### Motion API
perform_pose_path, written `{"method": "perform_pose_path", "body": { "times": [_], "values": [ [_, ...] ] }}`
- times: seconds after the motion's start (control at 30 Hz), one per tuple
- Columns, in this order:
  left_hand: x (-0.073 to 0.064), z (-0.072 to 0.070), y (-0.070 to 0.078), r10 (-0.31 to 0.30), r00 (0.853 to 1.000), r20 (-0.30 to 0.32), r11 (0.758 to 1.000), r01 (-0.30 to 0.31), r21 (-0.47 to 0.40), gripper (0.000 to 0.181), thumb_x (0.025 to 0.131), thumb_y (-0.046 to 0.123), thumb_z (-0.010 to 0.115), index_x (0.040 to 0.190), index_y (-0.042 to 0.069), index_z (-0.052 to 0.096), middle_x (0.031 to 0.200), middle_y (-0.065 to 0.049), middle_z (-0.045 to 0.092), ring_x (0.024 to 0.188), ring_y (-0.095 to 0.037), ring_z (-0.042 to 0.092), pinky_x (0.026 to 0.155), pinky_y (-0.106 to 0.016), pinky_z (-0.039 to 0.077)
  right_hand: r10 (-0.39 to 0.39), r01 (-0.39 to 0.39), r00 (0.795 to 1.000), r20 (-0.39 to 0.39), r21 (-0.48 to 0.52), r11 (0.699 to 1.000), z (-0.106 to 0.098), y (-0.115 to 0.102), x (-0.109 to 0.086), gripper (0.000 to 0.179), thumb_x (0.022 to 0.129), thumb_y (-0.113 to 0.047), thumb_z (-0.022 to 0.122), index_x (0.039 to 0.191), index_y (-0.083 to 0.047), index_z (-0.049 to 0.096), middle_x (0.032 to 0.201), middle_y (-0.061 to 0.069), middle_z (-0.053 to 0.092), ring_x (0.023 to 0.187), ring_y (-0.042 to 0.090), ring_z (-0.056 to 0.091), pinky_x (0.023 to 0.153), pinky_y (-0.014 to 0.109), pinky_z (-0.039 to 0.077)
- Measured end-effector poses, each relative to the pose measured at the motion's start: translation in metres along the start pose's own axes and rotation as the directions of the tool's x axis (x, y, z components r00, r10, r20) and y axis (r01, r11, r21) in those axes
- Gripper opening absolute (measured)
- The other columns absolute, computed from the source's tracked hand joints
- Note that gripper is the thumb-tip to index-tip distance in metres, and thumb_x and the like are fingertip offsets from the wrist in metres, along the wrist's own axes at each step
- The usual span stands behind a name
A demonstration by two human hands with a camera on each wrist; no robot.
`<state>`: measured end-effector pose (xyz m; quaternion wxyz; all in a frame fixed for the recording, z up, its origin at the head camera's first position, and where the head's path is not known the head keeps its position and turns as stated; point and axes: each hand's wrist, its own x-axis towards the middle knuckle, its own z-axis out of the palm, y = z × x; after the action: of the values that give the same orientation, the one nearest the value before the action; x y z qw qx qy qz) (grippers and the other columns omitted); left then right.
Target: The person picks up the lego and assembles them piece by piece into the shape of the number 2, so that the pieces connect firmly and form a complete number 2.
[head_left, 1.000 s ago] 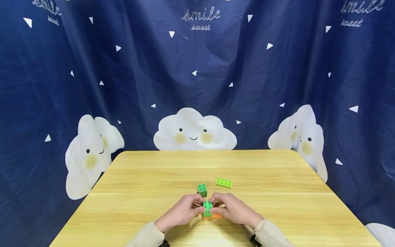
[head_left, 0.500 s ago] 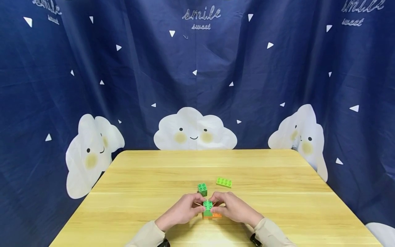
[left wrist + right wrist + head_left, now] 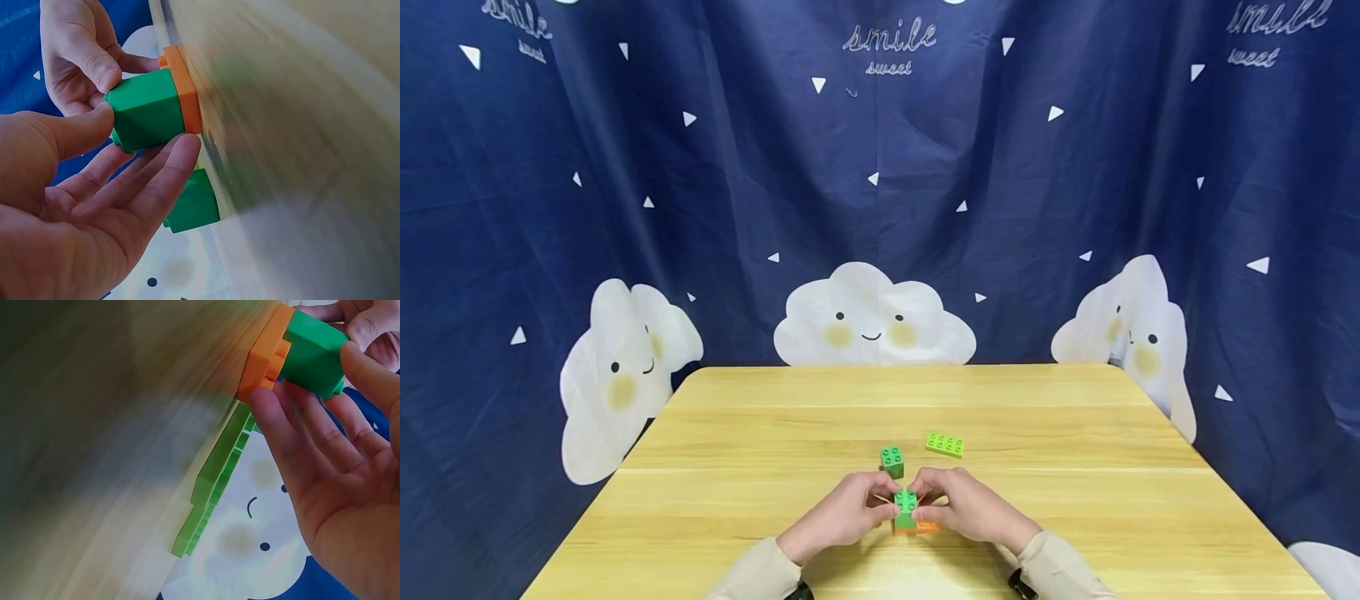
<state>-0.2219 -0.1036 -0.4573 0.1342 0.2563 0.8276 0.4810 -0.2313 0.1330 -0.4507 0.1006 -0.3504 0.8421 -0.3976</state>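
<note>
A square green toy brick (image 3: 905, 505) stands on a flat orange brick (image 3: 927, 527) near the front of the table, orange studs showing to its right. My left hand (image 3: 848, 515) grips the green brick from the left, thumb at its upper corner (image 3: 149, 109) and fingers along its side. From the right, my right hand (image 3: 966, 507) grips the same stack, its thumb on the green brick and a fingertip by the orange brick (image 3: 265, 356). In both wrist views the two thumbs nearly meet at the stack's top. Studs partly hide behind the fingers.
Just beyond the hands stands a second green brick (image 3: 891, 461). A flat lime brick (image 3: 944, 444) lies farther back to the right. The wooden table (image 3: 760, 433) ends at a dark blue curtain (image 3: 880, 208) with printed clouds.
</note>
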Motion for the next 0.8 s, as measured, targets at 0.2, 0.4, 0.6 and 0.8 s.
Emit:
{"method": "perform_pose_path", "body": {
  "times": [0.2, 0.4, 0.6, 0.8],
  "values": [
    [0.000, 0.000, 0.000, 0.005, 1.000, -0.003, 1.000, -0.005, 0.001, 0.013, 0.097, 0.007, 0.070, 0.110, 0.005, 0.069, 0.110, -0.006, 0.072, 0.096, -0.016, 0.072, 0.078, -0.025, 0.060, -0.006, 0.006, 1.000, 0.003, 0.001, 1.000, 0.000, 0.002, 0.000, 0.011, 0.097, -0.023, 0.072, 0.107, -0.021, 0.068, 0.106, -0.007, 0.074, 0.097, 0.007, 0.070, 0.084, 0.025, 0.058],
    [-0.001, 0.001, 0.002, -0.003, 1.000, 0.001, 1.000, 0.003, 0.002, 0.013, 0.096, 0.007, 0.071, 0.110, 0.006, 0.070, 0.109, -0.006, 0.073, 0.096, -0.017, 0.072, 0.081, -0.027, 0.060, -0.030, 0.031, 0.999, 0.019, -0.013, 0.999, -0.002, 0.005, -0.001, 0.014, 0.098, -0.025, 0.071, 0.111, -0.020, 0.070, 0.105, -0.006, 0.075, 0.094, 0.004, 0.069, 0.082, 0.024, 0.058],
    [-0.001, 0.000, 0.002, -0.002, 1.000, -0.006, 1.000, 0.002, 0.016, 0.012, 0.096, 0.008, 0.071, 0.109, 0.007, 0.070, 0.108, -0.005, 0.074, 0.096, -0.015, 0.072, 0.082, -0.027, 0.060, -0.027, 0.028, 1.000, 0.010, -0.045, 0.999, -0.007, 0.005, 0.001, 0.017, 0.099, -0.029, 0.069, 0.114, -0.020, 0.073, 0.105, -0.009, 0.074, 0.093, 0.003, 0.068, 0.081, 0.023, 0.057],
    [0.000, 0.000, 0.002, -0.004, 1.000, -0.021, 1.000, 0.004, 0.008, 0.015, 0.095, 0.006, 0.071, 0.110, 0.004, 0.070, 0.107, -0.006, 0.074, 0.093, -0.014, 0.071, 0.080, -0.024, 0.059, 0.015, -0.018, 0.999, -0.045, -0.077, 0.997, -0.017, 0.005, 0.000, 0.022, 0.099, -0.031, 0.070, 0.113, -0.015, 0.071, 0.106, -0.005, 0.073, 0.093, 0.006, 0.068, 0.082, 0.027, 0.057]
  ]
}}
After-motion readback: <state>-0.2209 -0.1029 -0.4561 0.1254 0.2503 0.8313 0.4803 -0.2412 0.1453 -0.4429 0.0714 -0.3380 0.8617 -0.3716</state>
